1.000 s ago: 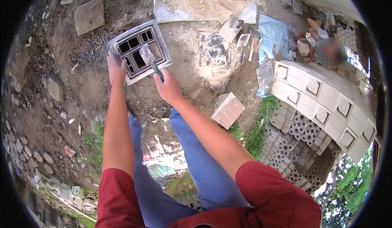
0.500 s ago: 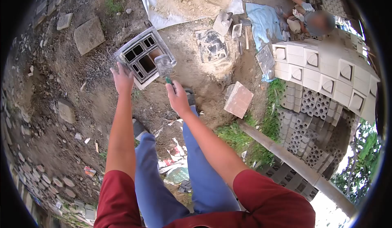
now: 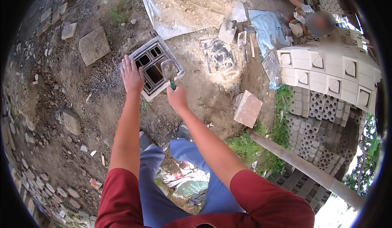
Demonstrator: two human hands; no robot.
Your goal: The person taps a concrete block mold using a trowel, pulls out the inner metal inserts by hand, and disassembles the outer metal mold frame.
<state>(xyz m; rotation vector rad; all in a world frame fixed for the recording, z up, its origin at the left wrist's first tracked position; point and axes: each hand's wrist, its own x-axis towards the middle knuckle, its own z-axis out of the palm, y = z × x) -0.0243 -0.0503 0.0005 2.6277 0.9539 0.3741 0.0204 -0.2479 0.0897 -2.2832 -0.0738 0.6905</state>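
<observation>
A grey rectangular mould [image 3: 154, 66] with several dark openings lies tilted on the dirt. My left hand [image 3: 132, 76] rests flat along its left edge, fingers apart. My right hand [image 3: 177, 97] is closed around the green handle of a trowel [image 3: 173, 85] at the mould's lower right corner. The trowel's blade is seen at a steep angle over the mould's right side, and its outline is hard to make out.
Sand lies on a white sheet [image 3: 161, 28] beyond the mould. To the right are a powdery square patch [image 3: 219, 55], a blue sheet [image 3: 267, 28], a reddish block [image 3: 248, 108], stacked pale blocks [image 3: 335, 71] and a bamboo pole [image 3: 294, 162]. Another person [image 3: 306, 20] sits at the upper right.
The view has shifted. My left hand has moved up onto the mould's left edge, and the trowel in my right hand has turned so its blade shows less broadly.
</observation>
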